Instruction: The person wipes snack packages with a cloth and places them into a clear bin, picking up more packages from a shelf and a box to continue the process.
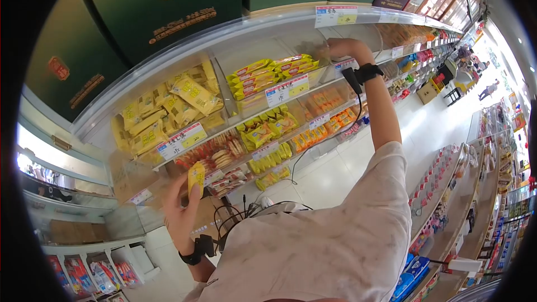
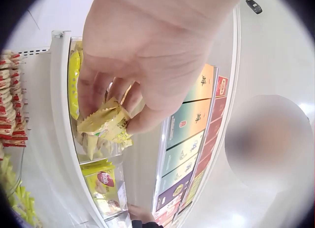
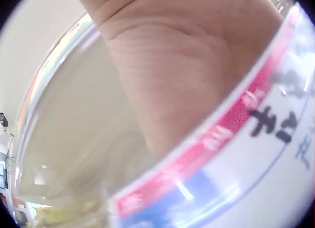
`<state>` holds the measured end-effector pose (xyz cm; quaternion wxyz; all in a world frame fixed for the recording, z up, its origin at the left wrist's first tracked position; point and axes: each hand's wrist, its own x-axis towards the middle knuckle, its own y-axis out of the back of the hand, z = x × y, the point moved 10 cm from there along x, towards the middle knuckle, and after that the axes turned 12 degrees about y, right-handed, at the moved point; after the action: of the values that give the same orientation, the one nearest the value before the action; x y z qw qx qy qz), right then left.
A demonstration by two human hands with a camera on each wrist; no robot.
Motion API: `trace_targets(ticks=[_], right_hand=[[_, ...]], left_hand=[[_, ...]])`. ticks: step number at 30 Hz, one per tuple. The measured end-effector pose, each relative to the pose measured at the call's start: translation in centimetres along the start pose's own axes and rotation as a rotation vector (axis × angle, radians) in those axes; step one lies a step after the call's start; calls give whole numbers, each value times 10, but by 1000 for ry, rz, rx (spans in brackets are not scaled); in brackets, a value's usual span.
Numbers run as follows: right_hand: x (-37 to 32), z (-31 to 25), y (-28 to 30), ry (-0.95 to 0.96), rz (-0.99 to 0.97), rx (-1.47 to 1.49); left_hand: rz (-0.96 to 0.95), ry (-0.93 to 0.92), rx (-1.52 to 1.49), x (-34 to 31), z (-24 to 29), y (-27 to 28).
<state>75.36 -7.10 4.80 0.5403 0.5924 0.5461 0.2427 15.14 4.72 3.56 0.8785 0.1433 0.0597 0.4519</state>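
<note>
In the head view my left hand (image 1: 182,212) pinches a small yellow snack packet (image 1: 196,178) between thumb and fingers, in front of the lower shelf. The left wrist view shows the crimped edge of the yellow packet (image 2: 106,122) at the fingertips. My right hand (image 1: 344,48) reaches over the front of a clear bin on the upper shelf, beyond the bin of yellow-green snack packs (image 1: 274,72). Up close, the palm of the right hand (image 3: 182,80) shows, while a price tag (image 3: 211,164) hides its fingers; what they touch is hidden.
Left of the packs stands a bin of loose yellow packets (image 1: 168,103). Below are biscuit packs (image 1: 268,128) and orange-wrapped snacks (image 1: 319,134). Large green boxes (image 1: 151,5) line the top. A cable (image 1: 321,137) hangs from the right wrist. A lower display shelf (image 1: 447,212) runs along the right.
</note>
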Motion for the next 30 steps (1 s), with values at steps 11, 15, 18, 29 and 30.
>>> trace_targets(ticks=[11, 15, 18, 29, 30], right_hand=[[-107, -30, 74, 56, 1038, -14], [-186, -33, 60, 298, 1609, 314], [-222, -67, 17, 192, 1601, 702], [-146, -385, -137, 717, 1051, 1210], [-143, -422, -135, 868, 1007, 1069]], left_hand=[[154, 42, -244, -9, -18, 34], [166, 61, -270, -17, -25, 50], [146, 79, -268, -22, -34, 57], [320, -95, -450, -40, 11, 66], [336, -131, -431, -44, 15, 68]])
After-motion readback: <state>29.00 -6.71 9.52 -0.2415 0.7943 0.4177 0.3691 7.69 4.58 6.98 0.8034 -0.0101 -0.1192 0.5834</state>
